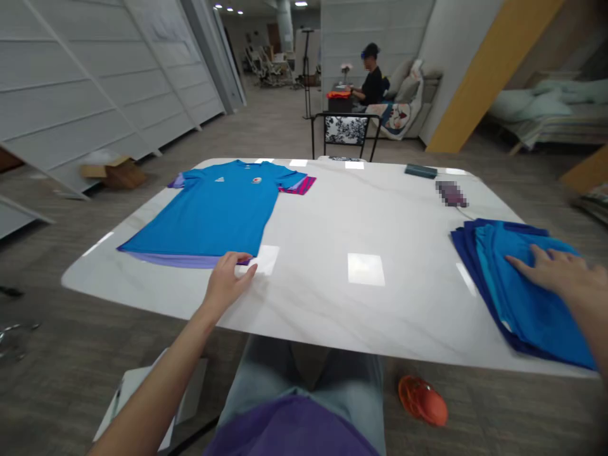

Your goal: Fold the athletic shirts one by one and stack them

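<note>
A blue jersey (216,212) lies flat and spread on the left of the white table (361,228), over purple and pink shirts that peek out at its hem and sleeves. My left hand (228,282) pinches the near right corner of the hem of this pile. On the right side, a stack of folded blue shirts (517,304) sits by the table's edge. My right hand (558,272) rests flat on top of that stack, fingers stretched out.
A dark flat case (420,170) and a blurred small object (451,193) lie at the table's far right. A black chair (346,132) stands behind the table. A person sits at a far desk. An orange shoe (422,400) lies on the floor.
</note>
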`<state>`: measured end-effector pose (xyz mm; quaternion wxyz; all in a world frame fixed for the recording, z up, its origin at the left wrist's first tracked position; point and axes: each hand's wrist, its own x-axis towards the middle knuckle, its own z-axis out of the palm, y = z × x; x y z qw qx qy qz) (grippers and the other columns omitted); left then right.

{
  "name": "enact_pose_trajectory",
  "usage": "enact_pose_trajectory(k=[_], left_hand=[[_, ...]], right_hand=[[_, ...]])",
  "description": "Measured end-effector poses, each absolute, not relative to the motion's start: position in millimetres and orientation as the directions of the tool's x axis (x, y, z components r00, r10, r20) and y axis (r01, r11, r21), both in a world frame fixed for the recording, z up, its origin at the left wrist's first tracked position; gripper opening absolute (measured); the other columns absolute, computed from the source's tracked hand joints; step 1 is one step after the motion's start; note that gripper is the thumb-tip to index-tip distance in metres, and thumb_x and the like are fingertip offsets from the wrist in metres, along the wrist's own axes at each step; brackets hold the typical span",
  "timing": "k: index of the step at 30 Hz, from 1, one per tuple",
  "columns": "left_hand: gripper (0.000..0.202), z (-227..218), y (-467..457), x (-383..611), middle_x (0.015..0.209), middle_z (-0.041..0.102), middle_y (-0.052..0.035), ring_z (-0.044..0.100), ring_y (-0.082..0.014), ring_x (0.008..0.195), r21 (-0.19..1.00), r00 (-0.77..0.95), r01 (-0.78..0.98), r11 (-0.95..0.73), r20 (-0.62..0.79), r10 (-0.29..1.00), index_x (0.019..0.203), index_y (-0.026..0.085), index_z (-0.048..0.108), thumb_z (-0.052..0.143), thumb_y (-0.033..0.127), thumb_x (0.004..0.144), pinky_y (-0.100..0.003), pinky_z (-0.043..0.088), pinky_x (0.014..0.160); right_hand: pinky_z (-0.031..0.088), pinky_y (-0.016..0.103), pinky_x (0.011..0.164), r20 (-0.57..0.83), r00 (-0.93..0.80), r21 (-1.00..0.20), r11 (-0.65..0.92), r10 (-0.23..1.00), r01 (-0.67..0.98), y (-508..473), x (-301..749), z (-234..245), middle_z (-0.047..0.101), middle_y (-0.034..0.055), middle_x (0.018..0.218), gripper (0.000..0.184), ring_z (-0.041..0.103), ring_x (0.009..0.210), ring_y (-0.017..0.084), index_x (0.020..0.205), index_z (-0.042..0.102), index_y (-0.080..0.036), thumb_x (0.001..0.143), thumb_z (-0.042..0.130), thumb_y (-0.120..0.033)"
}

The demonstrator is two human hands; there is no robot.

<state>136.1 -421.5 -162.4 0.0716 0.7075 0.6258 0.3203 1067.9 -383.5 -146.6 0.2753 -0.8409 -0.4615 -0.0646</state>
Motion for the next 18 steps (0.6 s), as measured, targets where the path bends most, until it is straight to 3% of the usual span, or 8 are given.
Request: enact_pose_trajectory(k=[2, 4, 6, 8, 11, 16, 18], left_hand=[[0.035, -167.4, -413.1, 111.1, 0.129, 0.076, -0.0126, 0.07, -0.0332, 0.124, 0.477, -0.019, 0.86, -0.18, 0.383, 0.924, 0.126, 0.022, 0.072, 0.069, 0.05, 0.105, -0.049, 0.055, 0.113], [0.039, -171.5, -399.1, 99.2, 0.135, 0.075, -0.0142, 0.068, -0.0358, 0.129, 0.433, -0.017, 0.887, -0.159, 0.375, 0.927, 0.131, 0.022, 0.071, 0.072, 0.049, 0.103, -0.051, 0.052, 0.114], [0.046, -174.5, -383.8, 96.5, 0.141, 0.073, -0.016, 0.065, -0.0387, 0.133, 0.372, 0.008, 0.916, -0.149, 0.356, 0.935, 0.139, 0.022, 0.07, 0.075, 0.05, 0.103, -0.053, 0.049, 0.115], [0.052, -176.1, -371.4, 98.3, 0.143, 0.073, -0.0168, 0.064, -0.0401, 0.135, 0.331, 0.037, 0.931, -0.154, 0.333, 0.942, 0.143, 0.022, 0.069, 0.078, 0.052, 0.102, -0.054, 0.047, 0.114], [0.052, -177.9, -363.1, 100.2, 0.138, 0.075, -0.0149, 0.065, -0.0388, 0.13, 0.339, 0.063, 0.926, -0.169, 0.302, 0.951, 0.139, 0.024, 0.07, 0.083, 0.054, 0.099, -0.052, 0.047, 0.108], [0.014, -182.8, -359.9, 92.9, 0.125, 0.079, -0.0085, 0.069, -0.0325, 0.119, 0.399, 0.026, 0.903, -0.159, 0.319, 0.947, 0.118, 0.028, 0.076, 0.073, 0.034, 0.106, -0.049, 0.047, 0.1], [0.01, -183.3, -355.7, 88.4, 0.119, 0.081, -0.0068, 0.07, -0.0305, 0.115, 0.422, 0.008, 0.894, -0.15, 0.319, 0.948, 0.114, 0.028, 0.076, 0.068, 0.028, 0.108, -0.047, 0.048, 0.096]], right_hand=[[0.015, 0.097, 0.11, 0.333, 0.556, -0.363, -0.441, 0.761, 0.821, -363.7, 1035.3, -131.6, 0.061, 0.0516, 0.147, 0.102, 0.046, 0.159, 0.067, 0.11, 0.084, -0.032, 0.053, 0.056, -0.111], [0.031, 0.091, 0.103, 0.326, 0.424, -0.125, -0.406, 0.845, 0.905, -341.7, 977.3, -118.8, 0.065, 0.0483, 0.143, 0.095, 0.057, 0.151, 0.064, 0.12, 0.082, -0.03, 0.068, 0.052, -0.104], [0.045, 0.077, 0.099, 0.254, 0.304, -0.023, -0.309, 0.918, 0.951, -318.5, 898.0, -109.5, 0.074, 0.0382, 0.138, 0.078, 0.072, 0.134, 0.054, 0.127, 0.078, -0.032, 0.082, 0.056, -0.092], [0.052, 0.063, 0.096, 0.152, 0.189, -0.02, -0.188, 0.97, 0.982, -294.6, 806.8, -103.5, 0.082, 0.0259, 0.13, 0.065, 0.079, 0.116, 0.043, 0.131, 0.074, -0.033, 0.092, 0.059, -0.082], [0.055, 0.051, 0.095, 0.048, 0.001, -0.001, -0.001, 0.999, 1.0, -255.0, 671.6, -101.1, 0.085, 0.0127, 0.123, 0.056, 0.081, 0.108, 0.034, 0.134, 0.072, -0.031, 0.101, 0.058, -0.074], [0.056, 0.042, 0.097, -0.028, -0.165, -0.058, 0.163, 0.986, 0.985, -162.9, 496.9, -112.9, 0.086, 0.0079, 0.126, 0.047, 0.079, 0.109, 0.029, 0.135, 0.074, -0.029, 0.11, 0.056, -0.064], [0.057, 0.041, 0.097, -0.028, -0.185, -0.114, 0.18, 0.982, 0.977, -118.1, 444.1, -120.7, 0.085, 0.0083, 0.129, 0.042, 0.078, 0.112, 0.029, 0.134, 0.075, -0.029, 0.111, 0.057, -0.059]])
